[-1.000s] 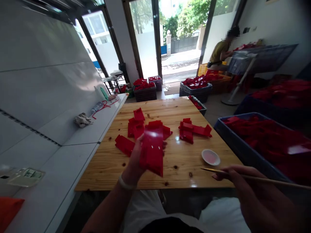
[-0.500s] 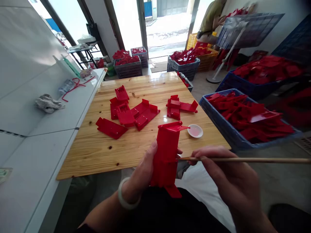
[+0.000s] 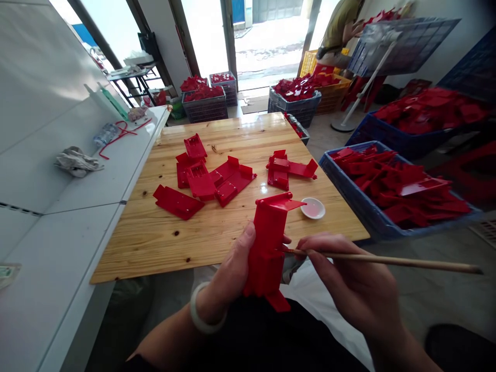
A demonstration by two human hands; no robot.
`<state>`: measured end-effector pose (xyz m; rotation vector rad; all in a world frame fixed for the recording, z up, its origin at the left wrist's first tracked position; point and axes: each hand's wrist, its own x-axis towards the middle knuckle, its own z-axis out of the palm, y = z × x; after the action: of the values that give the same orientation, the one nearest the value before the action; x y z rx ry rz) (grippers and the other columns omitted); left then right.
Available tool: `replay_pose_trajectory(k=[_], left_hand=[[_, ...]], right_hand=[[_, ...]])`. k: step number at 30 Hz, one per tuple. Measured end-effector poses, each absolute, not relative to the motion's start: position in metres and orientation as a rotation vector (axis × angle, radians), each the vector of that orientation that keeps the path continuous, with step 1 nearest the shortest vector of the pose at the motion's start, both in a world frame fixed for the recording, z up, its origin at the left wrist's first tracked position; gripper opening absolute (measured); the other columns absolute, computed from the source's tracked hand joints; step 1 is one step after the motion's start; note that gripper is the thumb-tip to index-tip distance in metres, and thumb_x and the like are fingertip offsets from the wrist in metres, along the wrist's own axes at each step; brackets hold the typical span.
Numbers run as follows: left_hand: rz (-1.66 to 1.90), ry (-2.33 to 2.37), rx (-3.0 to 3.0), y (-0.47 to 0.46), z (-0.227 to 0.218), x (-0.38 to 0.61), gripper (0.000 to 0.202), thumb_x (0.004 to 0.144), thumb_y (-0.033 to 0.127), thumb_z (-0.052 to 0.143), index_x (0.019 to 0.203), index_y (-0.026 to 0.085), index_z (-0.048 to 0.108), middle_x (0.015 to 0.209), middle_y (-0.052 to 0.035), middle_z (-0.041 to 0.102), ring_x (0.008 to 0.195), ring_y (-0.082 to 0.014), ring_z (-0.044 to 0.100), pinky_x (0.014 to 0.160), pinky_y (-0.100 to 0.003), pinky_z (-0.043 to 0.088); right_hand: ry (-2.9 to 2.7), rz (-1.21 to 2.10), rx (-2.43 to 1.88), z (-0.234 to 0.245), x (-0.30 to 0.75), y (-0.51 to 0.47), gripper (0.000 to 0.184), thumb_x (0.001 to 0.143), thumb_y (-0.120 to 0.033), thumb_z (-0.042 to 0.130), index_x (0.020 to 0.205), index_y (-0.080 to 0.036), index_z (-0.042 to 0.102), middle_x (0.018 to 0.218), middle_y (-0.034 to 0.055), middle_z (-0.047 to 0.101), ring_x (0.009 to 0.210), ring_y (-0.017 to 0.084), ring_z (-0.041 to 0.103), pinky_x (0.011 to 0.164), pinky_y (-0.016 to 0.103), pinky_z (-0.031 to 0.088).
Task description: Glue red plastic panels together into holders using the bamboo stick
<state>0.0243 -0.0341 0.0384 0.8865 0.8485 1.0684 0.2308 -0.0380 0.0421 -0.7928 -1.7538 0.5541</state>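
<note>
My left hand (image 3: 234, 261) is closed around a red plastic part (image 3: 269, 232), held upright over my lap at the table's near edge. The part has a flap at its top end and another at its bottom. Between the fingertips of my right hand (image 3: 344, 279) is a thin brush (image 3: 372, 259) with a long wooden handle. Its tip meets the right edge of the red part. A small white dish (image 3: 313, 208) with pinkish liquid sits on the table beyond. More red plastic parts (image 3: 201, 181) lie in a loose group to the left.
A wooden table (image 3: 155, 243) spreads ahead, with overlapping red parts (image 3: 284, 168) at its right. A blue crate (image 3: 329, 170) heaped with red parts stands close on the right. Left is a white counter (image 3: 77, 227) with a cloth (image 3: 77, 161). A person (image 3: 341, 31) works behind.
The brush has shifted left and its handle end now dips lower, showing its dark tip. My right hand moved slightly left with it. The red part is still in my left hand.
</note>
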Motion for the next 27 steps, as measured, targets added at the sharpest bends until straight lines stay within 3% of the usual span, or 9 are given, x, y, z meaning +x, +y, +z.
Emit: replay_pose_trajectory(k=[5, 10, 15, 24, 27], left_hand=[[1.051, 0.871, 0.889, -0.0348, 0.0371, 0.0240, 0.083, 0.095, 0.087, 0.058, 0.119, 0.012, 0.085, 0.113, -0.0160, 0.085, 0.101, -0.0328, 0.079, 0.090, -0.039, 0.061], [1.107, 0.883, 0.898, -0.0339, 0.0366, 0.0260, 0.075, 0.099, 0.081, 0.061, 0.113, 0.012, 0.085, 0.115, -0.0162, 0.085, 0.106, -0.0322, 0.079, 0.098, -0.040, 0.059], [1.118, 0.879, 0.870, -0.0319, 0.0345, 0.0284, 0.076, 0.095, 0.084, 0.064, 0.118, 0.013, 0.081, 0.120, -0.0179, 0.084, 0.107, -0.0337, 0.079, 0.095, -0.041, 0.062], [1.083, 0.875, 0.899, -0.0319, 0.0384, 0.0264, 0.074, 0.098, 0.082, 0.061, 0.114, 0.014, 0.086, 0.109, -0.0140, 0.086, 0.102, -0.0317, 0.080, 0.091, -0.039, 0.062], [1.065, 0.866, 0.884, -0.0312, 0.0369, 0.0256, 0.076, 0.102, 0.081, 0.055, 0.113, 0.013, 0.087, 0.112, -0.0148, 0.086, 0.107, -0.0329, 0.080, 0.096, -0.039, 0.061]], right_hand=[[-1.780, 0.585, -0.761, 0.0444, 0.2304, -0.0376, 0.020, 0.107, -0.012, 0.065, 0.114, -0.028, 0.074, 0.102, 0.0023, 0.081, 0.094, 0.021, 0.081, 0.085, 0.030, 0.066], [-1.802, 0.567, -0.760, 0.0438, 0.2311, -0.0368, 0.025, 0.107, -0.009, 0.065, 0.119, -0.029, 0.072, 0.107, 0.0029, 0.080, 0.098, 0.020, 0.079, 0.087, 0.031, 0.065], [-1.820, 0.557, -0.729, 0.0420, 0.2326, -0.0367, 0.028, 0.105, -0.007, 0.065, 0.121, -0.029, 0.072, 0.107, 0.0041, 0.080, 0.098, 0.022, 0.080, 0.087, 0.034, 0.065], [-1.782, 0.547, -0.753, 0.0414, 0.2305, -0.0297, 0.019, 0.107, -0.012, 0.065, 0.114, -0.027, 0.075, 0.101, 0.0029, 0.080, 0.090, 0.019, 0.079, 0.083, 0.029, 0.064], [-1.728, 0.560, -0.796, 0.0389, 0.2310, -0.0289, 0.017, 0.108, -0.014, 0.065, 0.114, -0.027, 0.075, 0.100, 0.0012, 0.080, 0.087, 0.017, 0.079, 0.082, 0.027, 0.064]])
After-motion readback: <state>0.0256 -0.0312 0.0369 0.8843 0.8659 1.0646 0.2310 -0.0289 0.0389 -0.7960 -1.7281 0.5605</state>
